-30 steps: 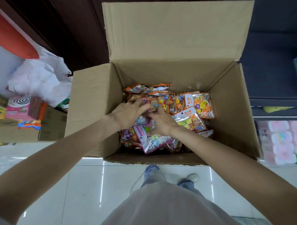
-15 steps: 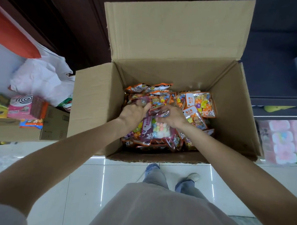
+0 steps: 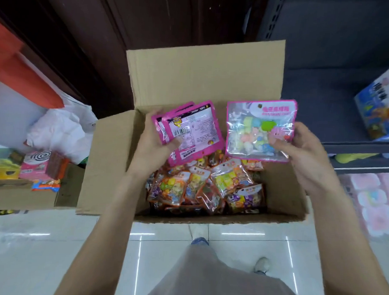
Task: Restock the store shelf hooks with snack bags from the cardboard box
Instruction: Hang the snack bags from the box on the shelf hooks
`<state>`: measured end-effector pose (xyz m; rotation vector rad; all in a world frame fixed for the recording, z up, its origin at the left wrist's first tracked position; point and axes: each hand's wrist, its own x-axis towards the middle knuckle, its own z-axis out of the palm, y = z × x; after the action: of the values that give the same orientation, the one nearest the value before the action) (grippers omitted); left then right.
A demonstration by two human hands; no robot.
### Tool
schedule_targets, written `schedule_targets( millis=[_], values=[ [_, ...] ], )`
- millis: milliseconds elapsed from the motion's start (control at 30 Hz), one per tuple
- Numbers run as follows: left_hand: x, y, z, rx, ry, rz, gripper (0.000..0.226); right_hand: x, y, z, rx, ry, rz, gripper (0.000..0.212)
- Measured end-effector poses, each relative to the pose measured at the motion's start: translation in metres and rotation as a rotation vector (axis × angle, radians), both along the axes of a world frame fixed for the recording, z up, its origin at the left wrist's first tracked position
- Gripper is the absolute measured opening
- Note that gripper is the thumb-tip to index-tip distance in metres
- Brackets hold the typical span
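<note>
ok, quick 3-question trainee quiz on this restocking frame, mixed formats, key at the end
1. True or false: the right hand holds a single pink-edged bag with its clear front toward the camera.
2. Multiple choice: what does the left hand hold? A) nothing B) a stack of pink bags with their printed backs and a barcode showing C) an orange bag
3. Fill in: the bags left in the cardboard box are mostly ____ in colour.

Key: 1 true. 2 B. 3 orange; the orange bags lie piled on the box's bottom, below both hands.
</note>
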<state>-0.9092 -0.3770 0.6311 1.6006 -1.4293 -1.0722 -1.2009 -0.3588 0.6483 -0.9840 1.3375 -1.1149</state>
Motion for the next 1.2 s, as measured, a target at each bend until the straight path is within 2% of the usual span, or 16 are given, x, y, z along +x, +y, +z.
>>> schedule_targets(
  millis=[133,233,333,433,567,700,867,1033,1200],
  values=[
    [-0.068,0.017,0.021,-0.053,0.14,-0.016,0.035,-0.04,0.02,0.018,-0.062,-0.1,-0.073,0.022],
    [-0.132,0.032,0.034,-0.065,0.282,-0.058,0.028,-0.079,0.036,0.022,-0.112,-0.085,-0.118,0.041],
    [-0.201,0.044,0.048,-0.097,0.343,-0.06,0.022,-0.125,0.05,0.029,-0.215,-0.019,-0.123,0.067],
    [-0.265,0.057,0.053,-0.145,0.356,0.023,0.016,-0.179,0.062,0.04,-0.341,0.167,-0.063,0.068],
    [-0.336,0.077,0.066,-0.25,0.287,0.057,0.024,-0.244,0.072,0.048,-0.378,0.272,-0.063,0.057],
    [-0.374,0.071,0.082,-0.359,0.202,0.019,0.061,-0.284,0.061,0.059,-0.411,0.286,-0.065,0.055],
    [-0.401,0.044,0.101,-0.608,-0.134,-0.185,0.045,-0.307,0.031,0.074,-0.5,0.345,-0.061,0.053],
    [-0.419,0.003,0.1,-0.661,-0.217,-0.235,0.044,-0.322,0.004,0.085,-0.684,0.386,-0.233,0.054],
    [-0.448,-0.031,0.114,-0.687,-0.25,-0.315,0.049,-0.35,-0.029,0.095,-0.745,0.372,-0.405,0.056]
  ],
)
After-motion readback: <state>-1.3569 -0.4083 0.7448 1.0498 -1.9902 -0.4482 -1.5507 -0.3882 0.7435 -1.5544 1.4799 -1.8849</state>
